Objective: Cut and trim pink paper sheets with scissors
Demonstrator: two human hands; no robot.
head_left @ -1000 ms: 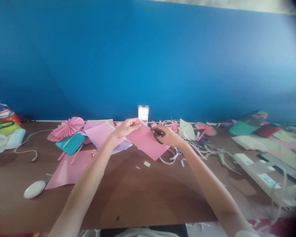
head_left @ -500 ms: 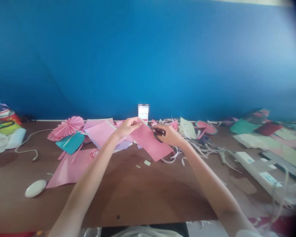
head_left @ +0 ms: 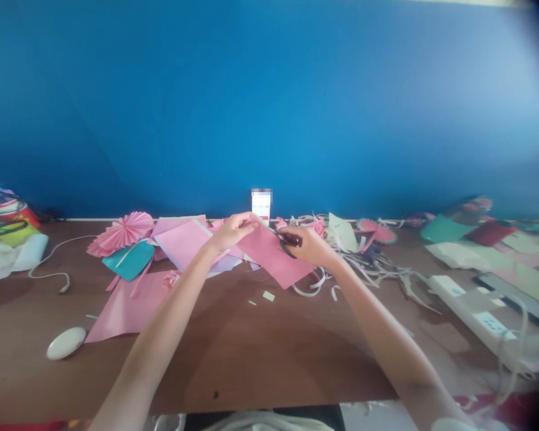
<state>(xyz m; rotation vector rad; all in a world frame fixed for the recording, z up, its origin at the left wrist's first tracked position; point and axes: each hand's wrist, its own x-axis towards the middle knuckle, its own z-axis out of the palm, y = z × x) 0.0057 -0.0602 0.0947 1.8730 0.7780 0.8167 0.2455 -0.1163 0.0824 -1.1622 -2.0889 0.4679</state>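
A sheet of pink paper (head_left: 276,257) is held up over the desk between both hands. My left hand (head_left: 233,232) pinches its upper left corner between thumb and fingers. In my right hand (head_left: 309,244) are dark-handled scissors (head_left: 289,240), with the fingers wrapped round the handles. The scissors lie at the upper right edge of the sheet, their blades pointing toward my left hand. Whether the blades are parted is too small to tell. A phone (head_left: 261,206) stands upright just behind the hands.
Left are a pleated pink fan (head_left: 128,230), a teal piece (head_left: 128,261), pink sheets (head_left: 126,308) and a white oval object (head_left: 66,343). Right are tangled paper strips (head_left: 363,263), a power strip (head_left: 476,317) and a dark flat device (head_left: 521,299). A blue wall (head_left: 269,108) rises behind.
The lower corner of the held pink sheet has risen slightly. Both hands keep nearly the same place and grip.
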